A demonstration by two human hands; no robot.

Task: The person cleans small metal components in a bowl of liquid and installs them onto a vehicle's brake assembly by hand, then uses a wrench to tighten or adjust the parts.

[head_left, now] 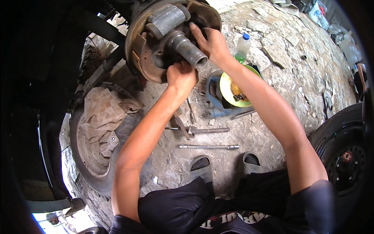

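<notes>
A rusty round brake backing plate [143, 64] hangs at top centre, with a grey cylinder [166, 20] on its upper left and a hollow steel spindle [186, 48] pointing toward me. My right hand [212, 46] is at the plate's right side, right of the spindle, one digit stretched toward the dark recess and apart from the other, bent fingers. My left hand [181, 78] is below the spindle, fingers curled inward and closed; their tips and anything in them are hidden.
A yellow-green bowl [226, 89] sits on a blue object [212, 111] beside a plastic bottle [243, 45]. Metal tools [208, 146] lie by my sandalled feet [200, 167]. A wheel [87, 144] draped with cloth [105, 109] is left, another tyre [331, 123] right, dark vehicle parts upper left.
</notes>
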